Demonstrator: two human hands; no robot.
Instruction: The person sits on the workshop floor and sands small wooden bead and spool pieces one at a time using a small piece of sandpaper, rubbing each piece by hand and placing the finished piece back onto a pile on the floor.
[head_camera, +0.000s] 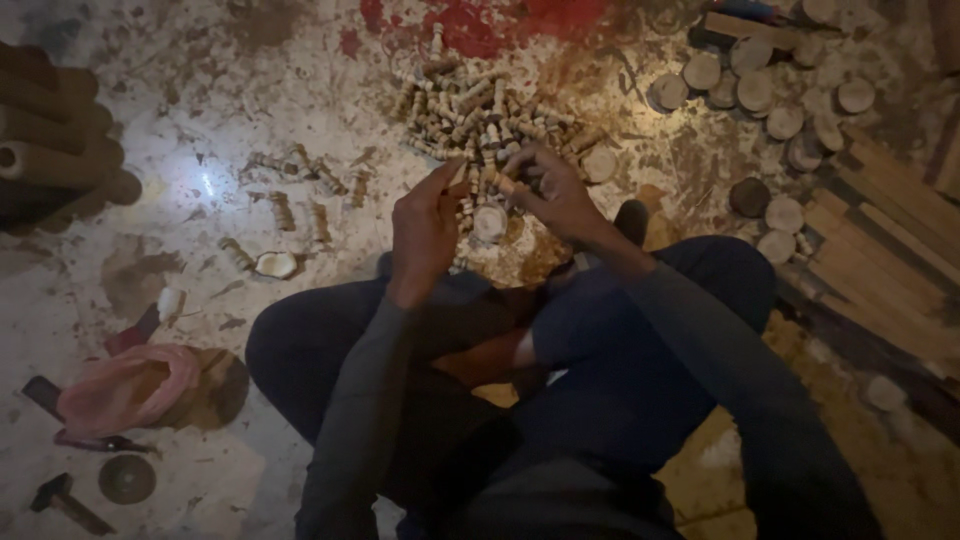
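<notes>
Between the two hands, just above the person's raised knees, a short turned wooden peg (503, 183) is being pinched in the fingertips of the right hand (555, 195), its long axis lying roughly level and pointing leftward toward the other hand. That right hand is curling over the near edge of the pile of pegs (480, 115), so it is sitting closer to the stock than its partner is. Slightly nearer the body, the left hand (425, 225) is gripping a second pale peg (457, 175) between thumb and forefinger, its tip angling up and to the right so that the two pieces are nearly meeting end to end, though whether they are touching cannot be told in the dim light. Just below the fingers a small wooden disc (490, 222) is lying flat on the floor (200, 120). Farther left, a few loose pegs (300, 195) are lying scattered, well apart from the hands. Toward the floor's far right corner, round wooden discs (770, 95) are spreading beside a stack of wooden slats (880, 240). Near the left edge, a pink cloth (130, 385) and a hammer (65, 500) are resting.
</notes>
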